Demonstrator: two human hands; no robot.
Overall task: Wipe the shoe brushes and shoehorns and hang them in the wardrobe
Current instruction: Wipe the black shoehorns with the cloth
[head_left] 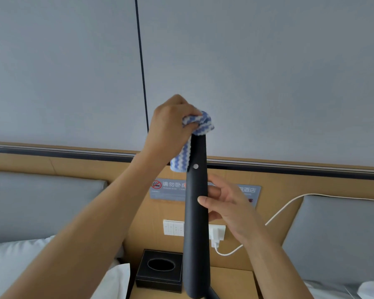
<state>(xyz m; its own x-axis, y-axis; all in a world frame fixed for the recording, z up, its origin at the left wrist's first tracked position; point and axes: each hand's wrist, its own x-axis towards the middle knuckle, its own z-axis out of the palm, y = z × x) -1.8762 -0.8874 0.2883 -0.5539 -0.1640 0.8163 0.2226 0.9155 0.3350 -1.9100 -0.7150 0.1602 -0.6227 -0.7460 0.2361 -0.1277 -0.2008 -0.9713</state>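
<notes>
A long black shoehorn (196, 234) stands upright in the middle of the view, with a small silver rivet near its top. My right hand (227, 201) grips its middle from the right, thumb across the front. My left hand (171, 128) holds a blue-and-white zigzag cloth (200, 124) bunched over the shoehorn's upper end; a fold of the cloth hangs down its left side. Another dark object pokes out behind the shoehorn's bottom end; what it is cannot be told.
A black tissue box (160, 270) sits on the wooden nightstand (231, 283) below. Behind are a wooden headboard with a no-smoking sign (168, 187), switches, a white charger and cable (220, 236). Grey cushions and white pillows lie on both sides.
</notes>
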